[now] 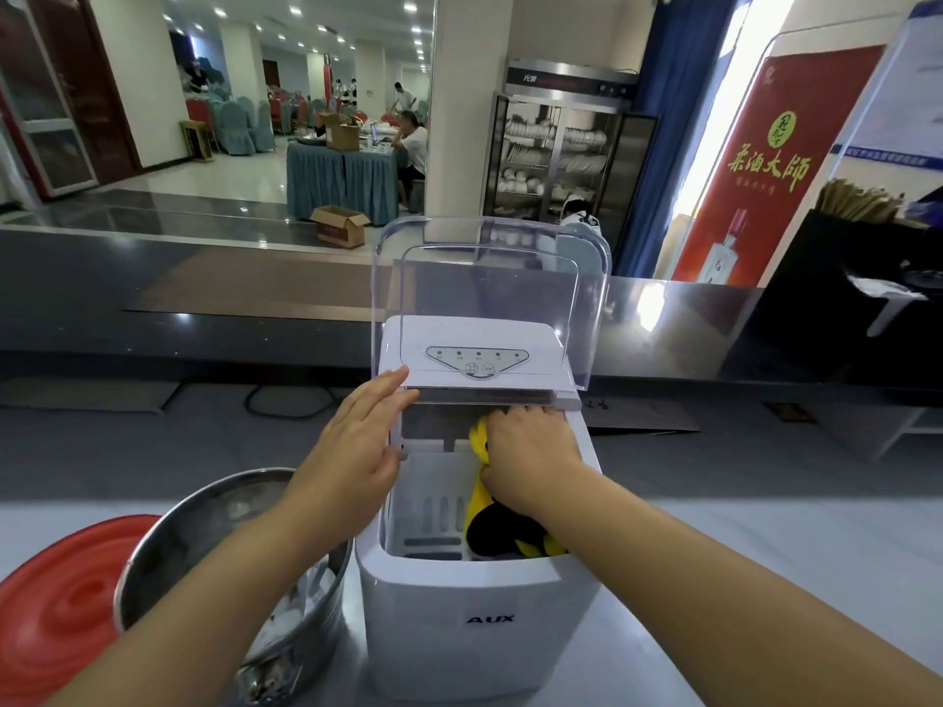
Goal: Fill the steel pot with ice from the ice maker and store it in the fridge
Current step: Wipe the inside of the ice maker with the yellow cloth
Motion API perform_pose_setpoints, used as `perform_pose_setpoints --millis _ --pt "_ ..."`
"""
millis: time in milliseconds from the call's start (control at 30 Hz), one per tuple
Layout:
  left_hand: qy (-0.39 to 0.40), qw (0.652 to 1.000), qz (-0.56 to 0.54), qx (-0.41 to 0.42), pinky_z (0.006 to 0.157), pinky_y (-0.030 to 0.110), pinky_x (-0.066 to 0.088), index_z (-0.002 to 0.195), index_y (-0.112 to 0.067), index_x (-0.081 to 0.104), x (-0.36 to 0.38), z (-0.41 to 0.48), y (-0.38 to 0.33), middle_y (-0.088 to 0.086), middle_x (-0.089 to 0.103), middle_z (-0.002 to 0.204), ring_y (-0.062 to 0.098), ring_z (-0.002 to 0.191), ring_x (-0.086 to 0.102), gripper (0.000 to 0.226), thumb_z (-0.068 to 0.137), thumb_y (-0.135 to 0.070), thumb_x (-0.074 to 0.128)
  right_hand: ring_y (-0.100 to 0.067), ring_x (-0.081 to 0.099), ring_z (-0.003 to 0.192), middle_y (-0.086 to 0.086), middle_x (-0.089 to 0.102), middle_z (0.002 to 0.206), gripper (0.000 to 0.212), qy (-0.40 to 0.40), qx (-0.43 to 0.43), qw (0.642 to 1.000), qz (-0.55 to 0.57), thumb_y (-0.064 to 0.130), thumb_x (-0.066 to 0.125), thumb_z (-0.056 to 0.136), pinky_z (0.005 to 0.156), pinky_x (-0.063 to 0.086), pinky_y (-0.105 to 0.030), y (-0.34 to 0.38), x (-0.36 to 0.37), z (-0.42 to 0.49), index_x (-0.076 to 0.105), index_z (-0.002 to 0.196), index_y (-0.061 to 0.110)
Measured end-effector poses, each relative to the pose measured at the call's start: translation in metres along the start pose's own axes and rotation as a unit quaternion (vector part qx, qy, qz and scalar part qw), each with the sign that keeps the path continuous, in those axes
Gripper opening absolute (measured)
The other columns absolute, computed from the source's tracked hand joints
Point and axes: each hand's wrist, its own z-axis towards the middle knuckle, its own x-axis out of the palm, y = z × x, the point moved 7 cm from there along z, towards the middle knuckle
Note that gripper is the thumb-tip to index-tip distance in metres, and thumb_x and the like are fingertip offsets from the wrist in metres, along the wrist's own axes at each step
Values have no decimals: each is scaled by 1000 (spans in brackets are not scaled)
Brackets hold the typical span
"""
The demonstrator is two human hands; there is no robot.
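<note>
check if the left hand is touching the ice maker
Touching. The head view shows the left hand lying, fingers straight, on the left edge of the ice maker. The right hand grips a yellow thing.

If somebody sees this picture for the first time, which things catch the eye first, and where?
The white ice maker stands in the centre with its clear plastic lid raised; the right hand grips a yellow-and-black object inside it, while the left hand rests flat on its left edge. At lower left, the round steel pot holds ice, beside a red round lid.
</note>
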Motion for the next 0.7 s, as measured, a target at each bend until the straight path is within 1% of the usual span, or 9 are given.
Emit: perform_pose_setpoints --millis 33,100,200,300,367,467,533,600,700 --pt "-3 1000 1 0 107 10 -1 147 -24 23 0 0 0 -16 6 157 -13 130 -7 56 97 -6 39 -29 54 107 -9 58 116 23 10 3 1000 8 25 56 85 87 40 -34 2 0 1 56 106 17" --pt "-7 1000 4 -1 102 2 -7 148 -23 23 2 0 0 -16 6 156 -13 130 -8 56 97 -4 37 -27 55 94 -8 60 106 9 36 8 999 33 23 57 83 78 42 -32 2 0 3 54 90 18" --pt "-14 1000 4 0 97 -4 -10 147 -21 26 4 0 0 -14 8 157 -14 131 -7 57 95 -1 35 -23 50 78 -3 53 85 8 60 8 997 43 21 56 81 66 41 -29 5 -3 5 49 79 18" --pt "-24 1000 -2 -1 99 -3 -8 146 -20 28 4 1 1 -14 12 156 -14 132 -5 58 94 3 35 -24 55 82 -3 53 86 8 50 -10 997 60 20 57 81 66 41 -30 12 -5 7 50 83 18" --pt "-33 999 -5 -1 99 -4 -7 146 -20 30 3 1 0 -17 14 153 -15 132 -4 58 93 5 35 -27 60 91 -5 60 95 11 39 -33 996 75 20 57 81 68 42 -30 21 -4 7 51 90 17" --pt "-39 999 -9 6 100 -4 -6 144 -19 32 4 1 -1 -22 13 146 -13 132 -1 59 91 8 35 -30 60 96 -8 62 104 23 17 -59 994 92 19 59 81 68 37 -30 32 -5 6 53 102 15" --pt "-42 999 -9 11 101 -3 -6 143 -17 34 3 3 -2 -20 15 147 -11 133 1 59 90 9 36 -30 60 98 -8 62 106 31 1 -74 991 111 17 60 79 69 36 -30 40 -10 6 52 109 15" --pt "-45 999 -9 16 102 -3 -5 141 -14 38 4 3 -3 -15 19 148 -8 134 5 57 90 10 37 -31 60 102 -8 62 113 41 -7 -96 985 143 15 59 81 72 39 -31 52 -16 7 50 121 18" --pt "-47 999 -4 27 104 -1 -4 140 -13 40 4 3 -2 -14 19 148 -4 136 7 56 89 11 38 -32 60 108 -11 62 120 43 -5 -107 980 169 16 54 87 80 46 -34 64 -20 9 48 129 14"
